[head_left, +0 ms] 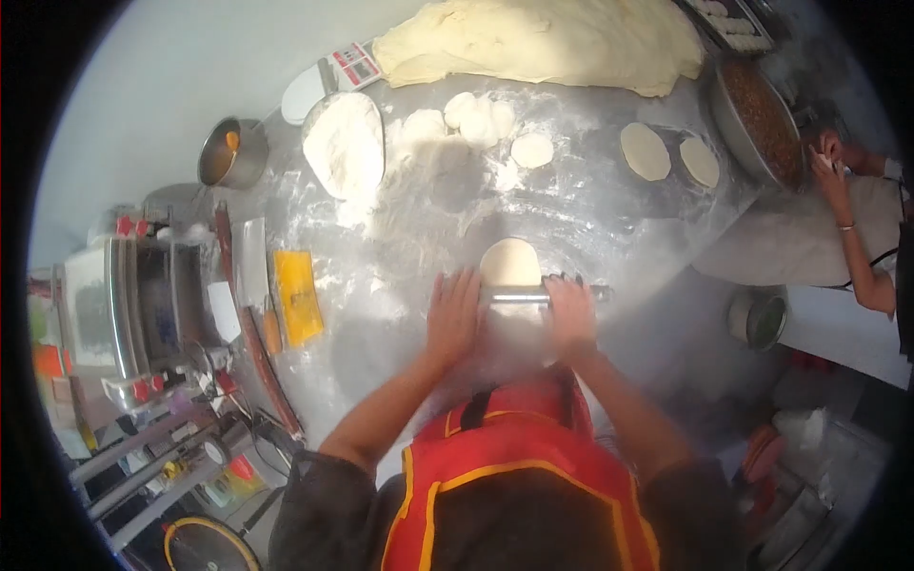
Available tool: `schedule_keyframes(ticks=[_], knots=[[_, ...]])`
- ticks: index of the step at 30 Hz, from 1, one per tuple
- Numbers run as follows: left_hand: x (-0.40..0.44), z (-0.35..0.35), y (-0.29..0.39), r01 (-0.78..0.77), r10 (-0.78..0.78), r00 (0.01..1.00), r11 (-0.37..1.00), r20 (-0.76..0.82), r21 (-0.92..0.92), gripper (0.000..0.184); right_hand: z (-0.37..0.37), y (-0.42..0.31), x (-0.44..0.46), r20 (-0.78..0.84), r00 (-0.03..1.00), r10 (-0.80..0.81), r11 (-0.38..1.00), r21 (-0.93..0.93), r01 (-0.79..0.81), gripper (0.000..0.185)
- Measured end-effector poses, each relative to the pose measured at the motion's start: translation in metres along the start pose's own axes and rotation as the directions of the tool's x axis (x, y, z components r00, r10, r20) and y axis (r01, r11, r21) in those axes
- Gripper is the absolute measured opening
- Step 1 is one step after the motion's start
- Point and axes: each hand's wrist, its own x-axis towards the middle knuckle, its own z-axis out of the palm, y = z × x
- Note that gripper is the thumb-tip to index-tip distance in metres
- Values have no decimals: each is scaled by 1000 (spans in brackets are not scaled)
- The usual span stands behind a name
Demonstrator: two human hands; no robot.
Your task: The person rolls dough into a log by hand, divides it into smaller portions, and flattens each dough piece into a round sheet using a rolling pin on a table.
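Observation:
A metal rolling pin (517, 295) lies across a round piece of dough (509, 261) on the floured worktop. My left hand (453, 314) grips the pin's left end, with its fingers pointing forward. Over the right part of the pin, my right hand (571, 316) holds on, and the tip shows beyond it. Further up the worktop is a small flattened dough disc (532, 150), with dough balls (479, 118) to its left. Two rolled-out rounds, one larger (646, 151) and one smaller (700, 162), lie at the right.
A flour heap (344, 143), a scale (354, 67) and a metal pot (234, 157) stand at left. A big dough slab (543, 43) spans the back. A yellow scraper (299, 298) lies left. A person's hands (831, 171) work beside a basin of filling (759, 114).

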Motion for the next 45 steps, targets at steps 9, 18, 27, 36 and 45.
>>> schedule_keyframes(ticks=[9, 18, 27, 36, 45], knots=[[111, 8, -9, 109, -95, 992, 974, 79, -200, 29, -37, 34, 4, 104, 976, -193, 977, 109, 182, 50], [98, 9, -7, 153, -77, 980, 879, 181, -452, 37, -4, -8, 84, -139, 990, 26, 986, -161, -49, 53], [117, -8, -7, 329, -279, 935, 912, 218, -244, 28, -5, -7, 74, 102, 995, -19, 993, -116, 31, 59], [119, 8, -10, 205, -149, 952, 959, 269, -194, 27, 8, -18, 168, -166, 986, -19, 990, -142, -5, 58], [77, -1, -29, 138, -107, 988, 937, 113, -322, 33, 2, -21, 65, 72, 997, -17, 992, -120, 26, 57]])
